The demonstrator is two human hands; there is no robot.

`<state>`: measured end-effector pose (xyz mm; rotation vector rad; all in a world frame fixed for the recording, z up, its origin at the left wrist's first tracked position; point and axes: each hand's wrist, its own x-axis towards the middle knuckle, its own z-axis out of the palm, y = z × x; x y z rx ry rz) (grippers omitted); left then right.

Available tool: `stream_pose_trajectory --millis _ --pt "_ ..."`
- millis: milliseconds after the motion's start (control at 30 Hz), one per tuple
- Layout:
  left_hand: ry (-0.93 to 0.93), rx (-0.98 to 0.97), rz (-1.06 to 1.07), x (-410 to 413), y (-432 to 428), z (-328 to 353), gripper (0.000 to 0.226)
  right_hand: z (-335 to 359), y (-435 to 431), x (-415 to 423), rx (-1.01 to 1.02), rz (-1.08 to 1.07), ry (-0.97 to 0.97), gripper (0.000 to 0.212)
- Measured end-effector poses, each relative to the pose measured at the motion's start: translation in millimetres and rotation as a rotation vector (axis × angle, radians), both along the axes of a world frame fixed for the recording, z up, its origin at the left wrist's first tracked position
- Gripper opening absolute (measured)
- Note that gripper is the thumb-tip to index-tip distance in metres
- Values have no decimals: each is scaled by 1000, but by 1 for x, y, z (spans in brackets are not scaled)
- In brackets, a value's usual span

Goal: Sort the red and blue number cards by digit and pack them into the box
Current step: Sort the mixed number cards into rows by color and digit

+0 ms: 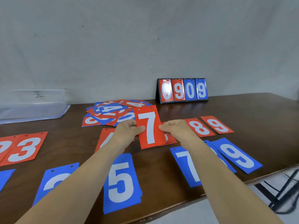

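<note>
Both hands, left hand (129, 129) and right hand (175, 128), pinch the red 7 card (149, 126) by its side edges above the table (242, 110). Sorting step, I'd guess: next it goes onto the half-hidden red card (171, 139) at its lower right. Unsorted pile (111, 113) sits just behind it.

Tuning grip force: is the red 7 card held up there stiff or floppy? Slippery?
Probably stiff: the red 7 card looks flat, pinched only at its side edges by left hand and right hand. Likely light, since mere pinches carry it. Thin and flat, so perhaps hard to lift off the table.
</note>
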<state>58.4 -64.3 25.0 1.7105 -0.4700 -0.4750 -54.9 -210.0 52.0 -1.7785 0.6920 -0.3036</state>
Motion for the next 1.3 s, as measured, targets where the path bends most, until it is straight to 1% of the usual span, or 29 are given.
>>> stream_pose_trajectory --millis 67,133,200,233,300,367,400,433,467,500,567,633,767,833,967,1067,1133,1233,1300 --pt "-13 -8 0 0 -14 -1 15 1 -25 -8 0 -76 -69 6" --pt "-55 6 51 3 -24 -1 11 2 -61 -10 -61 -234 -105 10" --pt "-102 49 124 7 -34 -3 5 4 -96 -12 -108 -377 -66 10" --pt "-126 75 149 8 -39 -4 4 5 -110 -13 -125 -394 -30 9" --pt "-186 142 160 8 -50 -7 8 3 -135 -11 -148 -337 31 4" --pt "-260 195 115 5 -62 -10 17 -4 -147 -5 -200 -283 136 18" --pt "-294 212 76 4 -68 -11 22 -9 -150 0 -236 -266 202 22" --pt "-331 236 36 3 -74 -12 27 -16 -153 5 -267 -277 253 20" --pt "-369 272 -2 2 -79 -13 31 -23 -154 8 -266 -290 266 16" --pt "-409 317 -37 2 -84 -15 35 -28 -154 11 -238 -295 253 16" --pt "-476 405 -111 1 -92 -19 41 -36 -152 14 -229 -266 249 25" --pt "-521 503 -176 0 -97 -23 46 -39 -149 17 -272 -229 283 25" --pt "-611 770 -254 -2 -101 -26 52 -41 -149 24 -469 -182 408 19" --pt "-632 833 -270 -4 -101 -25 52 -42 -148 25 -572 -180 467 22" --pt "-626 814 -266 -4 -98 -24 51 -46 -145 25 -713 -186 569 34" --pt "-603 674 -186 -5 -94 -29 49 -47 -142 26 -767 -191 552 28" --pt "-612 557 -79 -6 -92 -30 48 -45 -139 25 -801 -181 462 19" --pt "-661 477 25 -8 -88 -27 46 -45 -132 24 -795 -110 221 12" --pt "-689 451 49 -6 -85 -23 44 -44 -126 25 -742 -77 96 18"
